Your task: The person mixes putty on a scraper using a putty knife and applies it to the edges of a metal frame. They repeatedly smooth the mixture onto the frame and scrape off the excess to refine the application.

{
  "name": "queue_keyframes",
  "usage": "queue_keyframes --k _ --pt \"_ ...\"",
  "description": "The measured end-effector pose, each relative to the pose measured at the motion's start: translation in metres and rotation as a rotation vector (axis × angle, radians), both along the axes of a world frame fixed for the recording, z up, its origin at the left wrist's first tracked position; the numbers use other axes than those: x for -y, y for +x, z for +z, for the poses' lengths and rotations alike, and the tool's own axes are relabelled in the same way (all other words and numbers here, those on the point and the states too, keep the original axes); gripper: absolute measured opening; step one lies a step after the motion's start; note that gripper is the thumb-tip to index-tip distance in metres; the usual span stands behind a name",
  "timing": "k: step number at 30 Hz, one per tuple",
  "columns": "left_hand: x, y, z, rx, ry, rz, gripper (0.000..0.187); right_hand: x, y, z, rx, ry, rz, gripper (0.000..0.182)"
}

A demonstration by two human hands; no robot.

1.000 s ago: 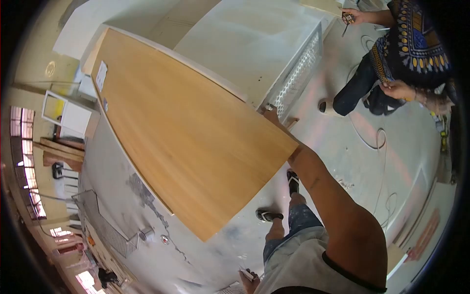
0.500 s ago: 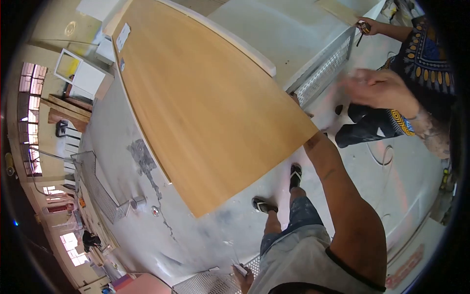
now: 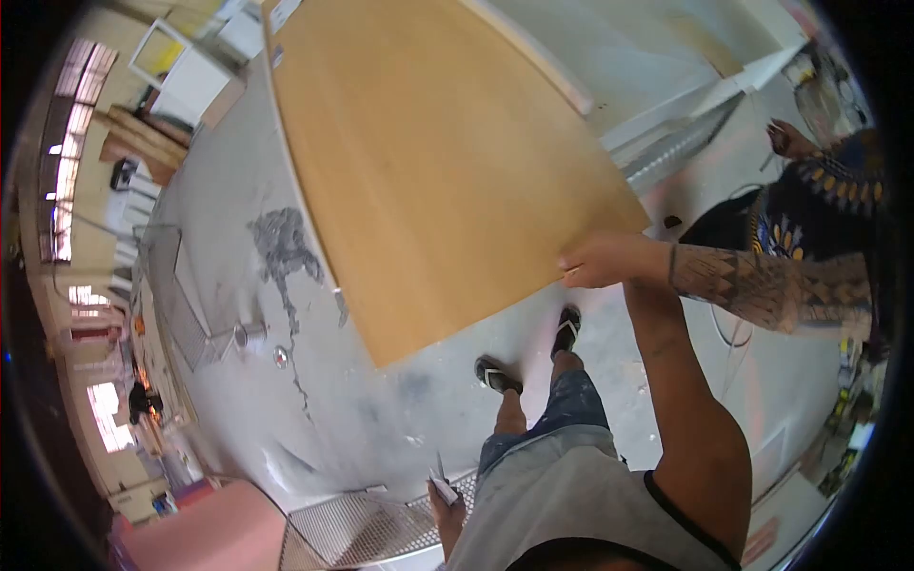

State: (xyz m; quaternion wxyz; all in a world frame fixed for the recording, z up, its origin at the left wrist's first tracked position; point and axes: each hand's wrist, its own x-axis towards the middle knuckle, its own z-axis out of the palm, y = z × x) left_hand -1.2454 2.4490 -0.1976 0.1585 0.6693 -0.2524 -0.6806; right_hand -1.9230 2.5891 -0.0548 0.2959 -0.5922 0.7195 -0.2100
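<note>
A large tan wooden panel [image 3: 447, 171], wide and tapering toward the far end, lies in front of me. My right arm [image 3: 671, 352] reaches to its near right corner; the hand is hidden behind another person's forearm and the panel. That person's tattooed arm [image 3: 762, 285] comes in from the right, and its hand [image 3: 600, 259] rests on the panel's near edge. Low at my left side, my left hand [image 3: 445, 504] is closed around a small pale object [image 3: 443, 487] with a thin pointed end, whose kind I cannot make out.
A pale trough-like structure [image 3: 657, 67] stands beyond the panel. Perforated metal sheets [image 3: 371, 523] lie near my left side. A metal can [image 3: 249, 335] stands on the grey floor [image 3: 400, 428], which has a dark patch [image 3: 286, 243]. A pink surface [image 3: 214, 533] is at lower left. A hose [image 3: 731, 328] lies at right.
The other person's tattooed hand has come down from the air onto the panel's near edge. Their other hand has moved lower and right in view. The whole view has shifted.
</note>
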Motion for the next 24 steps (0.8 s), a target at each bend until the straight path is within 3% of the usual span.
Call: queue_keyframes --k 2,5,7,9,11,12,13,19,22,24 --pt "0.008 0.002 0.001 -0.135 0.160 0.209 0.029 0.003 0.005 0.015 -0.085 0.008 -0.084 0.020" --pt "0.009 0.010 -0.010 -0.109 0.127 0.279 0.030 0.007 0.012 0.064 -0.085 -0.012 -0.167 0.018" --pt "0.018 0.034 -0.022 -0.258 0.186 0.156 0.036 0.001 0.016 0.082 -0.118 -0.095 -0.168 0.017" --pt "0.018 0.031 -0.022 -0.195 0.022 0.155 0.041 -0.001 0.020 0.104 -0.150 -0.183 -0.161 0.017" --pt "0.028 0.028 -0.012 -0.160 0.073 0.170 0.043 0.004 0.020 0.131 -0.177 -0.197 -0.181 0.020" --pt "0.034 0.036 -0.015 -0.251 0.019 0.078 0.043 0.006 0.017 0.137 -0.197 -0.120 -0.136 0.017" --pt "0.036 0.031 -0.020 -0.166 -0.052 0.177 0.045 0.007 0.013 0.143 -0.218 -0.045 -0.088 0.016" --pt "0.072 0.052 -0.018 -0.256 -0.072 0.214 0.039 0.033 0.059 0.121 -0.289 0.085 0.175 0.014" --pt "0.088 0.060 -0.018 -0.253 -0.114 0.204 0.033 0.032 0.038 0.176 -0.537 -0.097 0.064 0.013" --pt "0.099 0.062 -0.011 -0.247 -0.106 0.181 0.033 0.029 0.006 0.229 -0.873 -0.310 -0.097 0.013"
